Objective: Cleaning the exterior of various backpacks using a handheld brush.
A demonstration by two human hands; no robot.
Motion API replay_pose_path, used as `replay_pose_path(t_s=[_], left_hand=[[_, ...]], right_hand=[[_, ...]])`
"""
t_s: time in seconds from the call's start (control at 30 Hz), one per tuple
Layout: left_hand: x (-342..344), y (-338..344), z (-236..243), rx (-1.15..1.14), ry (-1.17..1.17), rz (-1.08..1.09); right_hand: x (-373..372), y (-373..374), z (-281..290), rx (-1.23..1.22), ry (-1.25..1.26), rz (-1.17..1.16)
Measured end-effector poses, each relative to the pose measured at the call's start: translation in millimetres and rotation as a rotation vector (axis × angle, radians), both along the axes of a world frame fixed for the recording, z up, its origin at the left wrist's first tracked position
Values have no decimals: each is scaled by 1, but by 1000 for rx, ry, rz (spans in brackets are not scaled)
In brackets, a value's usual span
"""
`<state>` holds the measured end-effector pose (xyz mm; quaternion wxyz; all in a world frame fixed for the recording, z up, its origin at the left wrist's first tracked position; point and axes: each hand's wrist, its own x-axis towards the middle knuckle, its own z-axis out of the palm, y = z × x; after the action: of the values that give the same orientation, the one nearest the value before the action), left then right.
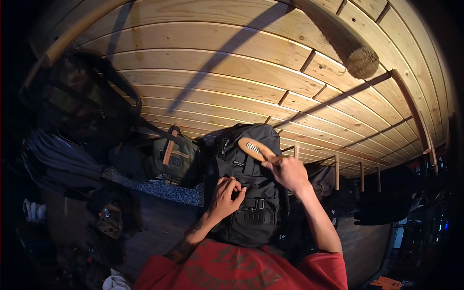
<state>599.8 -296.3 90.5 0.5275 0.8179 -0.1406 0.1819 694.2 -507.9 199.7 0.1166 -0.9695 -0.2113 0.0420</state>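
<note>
A black backpack [246,217] with straps, buckles and zips hangs upright in front of me against the wooden plank wall. My right hand [290,171] grips an oval wooden brush [257,146] with light bristles, held over the upper part of the backpack. Lower and to the left, my left hand [227,195] rests on the backpack with its fingers curled and pinched; whatever lies between the fingertips is too small or hidden to make out.
Camouflage [84,92] and olive [176,162] bags hang at left among wooden pegs [337,171]. A rough log [360,60] juts from the planks [203,72] at upper right. More dark bags [321,181] hang rightward. A camouflage item [110,220] lies lower left, below gravel [179,193].
</note>
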Motion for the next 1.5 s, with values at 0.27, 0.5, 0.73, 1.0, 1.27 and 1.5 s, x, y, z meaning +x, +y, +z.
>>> replay_pose_path(t_s=[0.27,0.5,0.73,1.0,1.27,1.5], left_hand=[[0,2,0,-9,18,-42],[6,5,0,-1,-37,-59],[7,7,2,21,-59,-58],[5,6,-1,20,-57,-68],[5,6,1,56,-22,-111],[5,7,3,69,-12,-107]], right_hand=[[-28,-32,16,78,233,211],[38,-34,-10,2,-4,164],[42,-3,-29,-116,-115,-36],[-8,-17,6,176,256,10],[0,-56,9,39,133,63],[41,-51,-14,-76,-127,-179]])
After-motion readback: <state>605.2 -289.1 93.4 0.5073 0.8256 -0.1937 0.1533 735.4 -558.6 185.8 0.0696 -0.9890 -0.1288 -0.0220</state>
